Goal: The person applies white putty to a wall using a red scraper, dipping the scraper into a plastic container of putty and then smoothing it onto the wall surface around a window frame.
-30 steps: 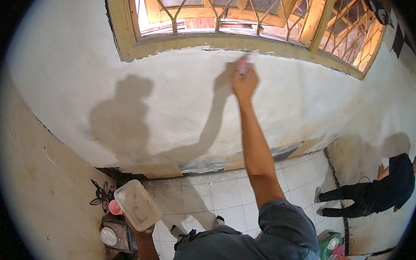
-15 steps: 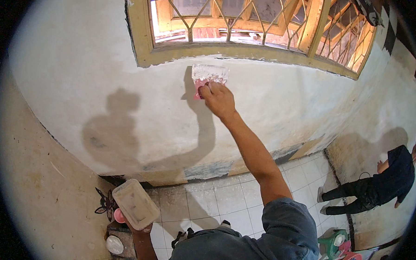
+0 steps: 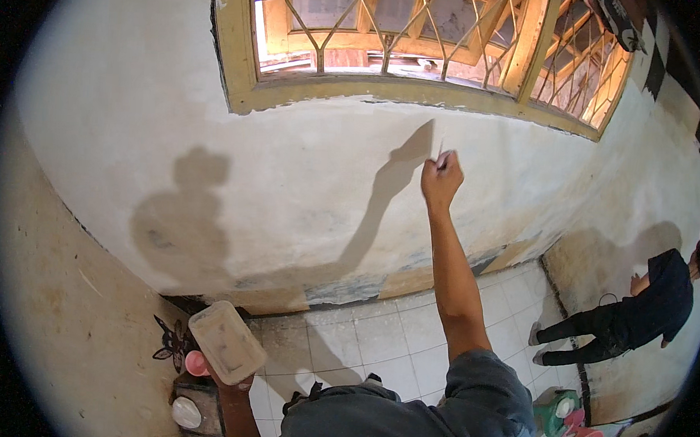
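Against the frame half a second back, the right hand [image 3: 442, 178] has shifted rightward along the wall [image 3: 305, 177] and the flat pale blade that showed broad-side under the window sill then is now seen nearly edge-on. The right hand is closed around a scraper [image 3: 441, 154], fingers curled tight on its handle; only a thin pale sliver of blade shows above the knuckles, so its width cannot be judged here. Long axis of the scraper runs close to vertical, tip pointing up toward the yellow window frame [image 3: 239, 73], tip at or just off the wall surface, probably touching, though the view is too small to be sure. The tool sits on the upper part of the wall, just below the sill, right of the wall's middle. The arm's shadow has moved with it and lies to the left of the hand. The left hand [image 3: 230, 377] remains low near the bottom edge, fingers wrapped under a rectangular plastic tub [image 3: 226, 341], held tilted with its long axis running from upper left to lower right, above the tiled floor [image 3: 407, 330]. Another person [image 3: 635, 317] in dark clothes bends at the right-hand wall, well apart.
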Tool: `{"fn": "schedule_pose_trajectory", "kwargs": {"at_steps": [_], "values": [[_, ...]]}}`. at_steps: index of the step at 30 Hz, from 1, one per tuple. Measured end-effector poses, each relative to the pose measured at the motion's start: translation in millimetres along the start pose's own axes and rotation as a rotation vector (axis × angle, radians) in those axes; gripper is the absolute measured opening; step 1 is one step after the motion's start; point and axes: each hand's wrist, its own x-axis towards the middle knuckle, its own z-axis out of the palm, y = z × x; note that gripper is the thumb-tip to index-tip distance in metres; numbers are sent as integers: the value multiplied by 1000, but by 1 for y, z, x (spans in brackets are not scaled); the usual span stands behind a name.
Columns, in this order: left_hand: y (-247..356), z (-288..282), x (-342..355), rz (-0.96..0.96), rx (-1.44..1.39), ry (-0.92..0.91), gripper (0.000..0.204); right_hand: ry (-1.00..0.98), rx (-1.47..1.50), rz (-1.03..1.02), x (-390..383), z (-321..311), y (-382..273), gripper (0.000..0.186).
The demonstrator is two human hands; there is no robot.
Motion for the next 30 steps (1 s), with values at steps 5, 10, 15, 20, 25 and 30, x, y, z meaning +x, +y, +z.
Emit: {"fn": "schedule_pose_trajectory", "kwargs": {"at_steps": [5, 10, 15, 20, 25, 30], "values": [[-2, 32, 3, -93, -367, -227, 81, 4, 76, -216, 14, 64, -30, 8], [5, 1, 7, 4, -278, -141, 83, -370, 196, -364, -69, 127, -128, 16], [19, 14, 0, 91, -184, 31, 70, -486, 56, -557, -87, 110, -152, 11], [24, 30, -5, 12, -238, 61, 68, -362, -130, -896, -52, 114, -113, 15], [17, 0, 0, 29, -432, -7, 77, -872, -188, -884, -115, 107, -12, 15], [5, -10, 7, -109, -272, 37, 70, -727, 6, -545, -183, 31, -17, 15]]}}
